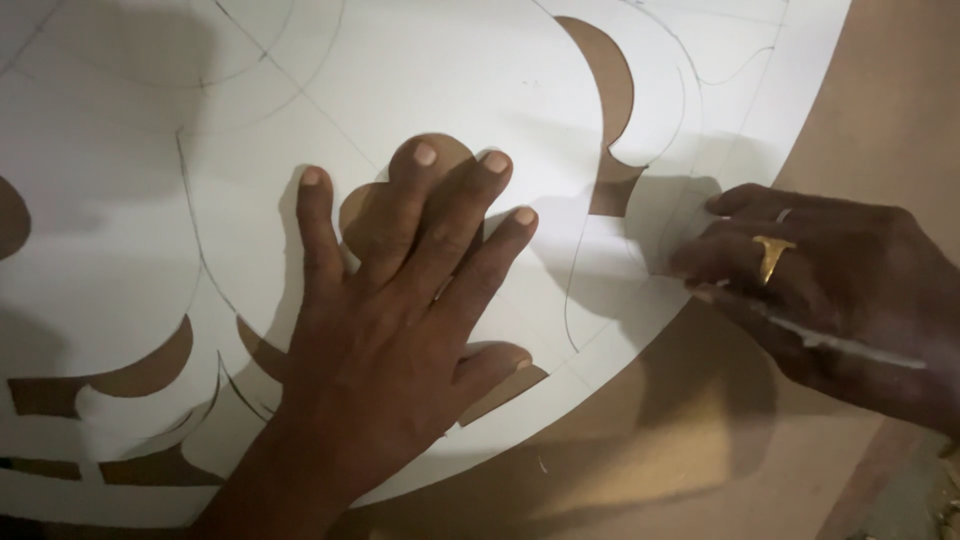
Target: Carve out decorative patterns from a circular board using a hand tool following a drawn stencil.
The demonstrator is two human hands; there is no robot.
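Head view, single frame, warm dim light.

Far left: large white sheet (130,230) lies flat on the brown bench (860,90), covering most of the view. Thin pencil curves run across it. Several shapes are already cut out of it, so the brown surface shows through: curved crescent openings (150,372) along the lower left, and a sliver at the left edge.

Centre: left hand (400,330) lies palm down on the sheet, fingers (470,215) spread and flat, released, grasping nothing, only pressing on the paper. The middle fingers lie across a rounded lobed opening (365,215); the thumb lies beside a narrow cut-out (505,395) near the sheet's curved lower edge.

Right of centre: tall curved cut-out (612,100) near the top, with a squarish lower end. Pencil lines loop around it.

Right: right hand (830,275) sits at the curved outer edge of the sheet, fingers curled and clenched on a slim tool (850,345) with a pale handle that runs under the palm toward the lower right. Its working tip is hidden by the fingertips, which touch the sheet's edge band; kind of tool cannot be told. A gold ring (773,252) is on one finger, a thin band on another.

Far right: bare brown bench.
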